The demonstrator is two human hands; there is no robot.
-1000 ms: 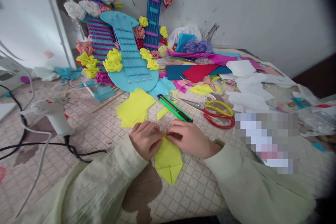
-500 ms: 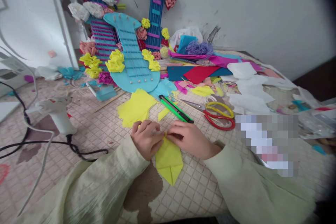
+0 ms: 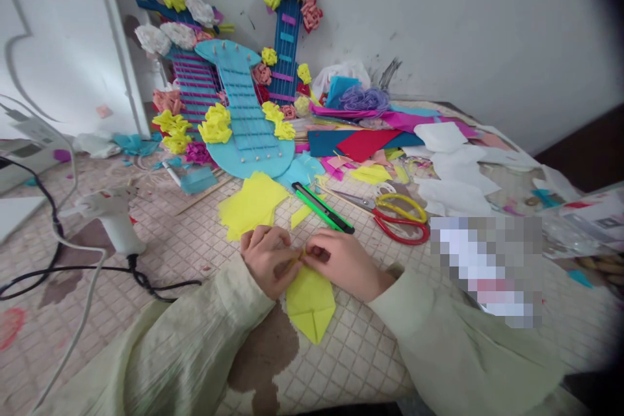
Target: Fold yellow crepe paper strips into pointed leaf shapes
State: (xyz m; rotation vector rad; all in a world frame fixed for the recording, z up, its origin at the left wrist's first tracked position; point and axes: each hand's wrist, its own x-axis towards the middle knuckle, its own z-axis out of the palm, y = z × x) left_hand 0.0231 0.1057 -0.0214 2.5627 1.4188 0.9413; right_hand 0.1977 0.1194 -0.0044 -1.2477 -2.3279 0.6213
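Observation:
A folded yellow paper point(image 3: 311, 302) hangs toward me from my fingertips, its lower end pointed and creased. My left hand point(image 3: 270, 261) pinches its top edge from the left. From the right, my right hand point(image 3: 341, 261) pinches the same edge, the fingertips of both hands close together. The exact fold between them is partly hidden by the fingers. Just beyond my hands lie a stack of yellow paper sheets point(image 3: 253, 203) and a green box cutter point(image 3: 322, 208). Scissors point(image 3: 400, 214) with one yellow and one red handle lie to the right of the cutter.
A white glue gun point(image 3: 114, 221) with a black cable lies at left. Guitar shapes with paper flowers, including a light blue guitar point(image 3: 246, 123), lean at the back. Purple yarn point(image 3: 363, 99), coloured sheets and white paper scraps point(image 3: 455, 172) cover the back right.
My fingers have shifted slightly along the top edge of the yellow paper, still pinching it. The whole view has tilted a little, with the background lower in the picture.

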